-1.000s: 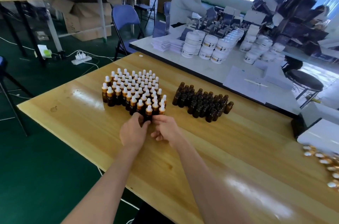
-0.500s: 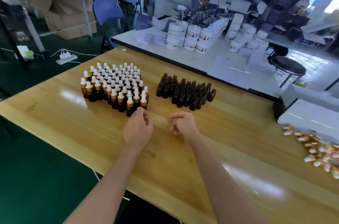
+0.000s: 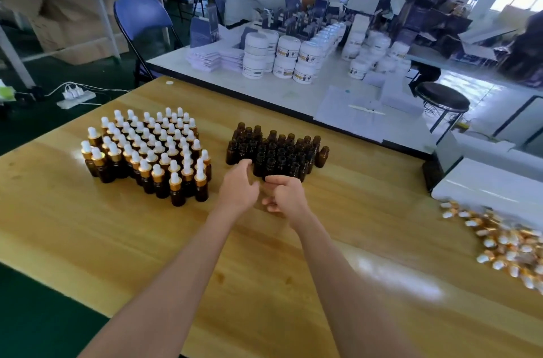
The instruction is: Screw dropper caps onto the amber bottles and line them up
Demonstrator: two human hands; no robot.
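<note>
Several capped amber bottles (image 3: 147,152) with gold-and-white dropper tops stand packed in rows on the wooden table (image 3: 117,240) at the left. A cluster of uncapped amber bottles (image 3: 279,152) stands to their right. A heap of loose gold-and-white dropper caps (image 3: 505,243) lies at the right edge. My left hand (image 3: 239,189) hovers with fingers stretched forward, its tips at the near left bottles of the uncapped cluster. My right hand (image 3: 283,196) sits beside it with loosely curled fingers and holds nothing that I can see.
A white box (image 3: 493,184) sits at the right behind the caps. Beyond the table's far edge a white table (image 3: 293,93) carries white jars, papers and dark cartons; a person works there. A blue chair (image 3: 141,20) and a stool (image 3: 443,99) stand nearby.
Both hands left the front of the capped bottles and moved right toward the uncapped cluster. The view swung to the right, bringing the loose caps further in.
</note>
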